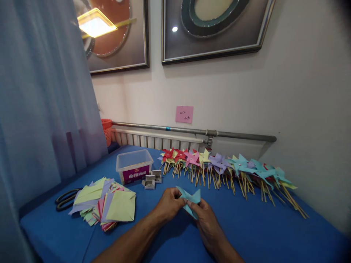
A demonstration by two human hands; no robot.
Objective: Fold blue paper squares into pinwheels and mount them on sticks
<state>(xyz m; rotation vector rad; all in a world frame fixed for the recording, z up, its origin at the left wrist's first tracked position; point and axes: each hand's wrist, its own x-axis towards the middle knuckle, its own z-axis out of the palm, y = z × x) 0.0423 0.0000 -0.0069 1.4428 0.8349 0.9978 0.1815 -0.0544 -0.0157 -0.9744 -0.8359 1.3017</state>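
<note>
Both my hands meet over the blue table (260, 233) and pinch a folded light blue paper piece (189, 199). My left hand (169, 204) grips its left side with closed fingers. My right hand (206, 219) holds its lower right part, fingers curled on the paper. The paper has pointed flaps like a pinwheel head. A stack of coloured paper squares (105, 204) lies to the left of my hands.
A long row of finished paper pinwheels on wooden sticks (227, 170) lies along the far side. A clear plastic box (134, 165) and small grey boxes (152, 179) sit behind my hands. Black scissors (65, 199) lie far left, by a curtain (41, 109).
</note>
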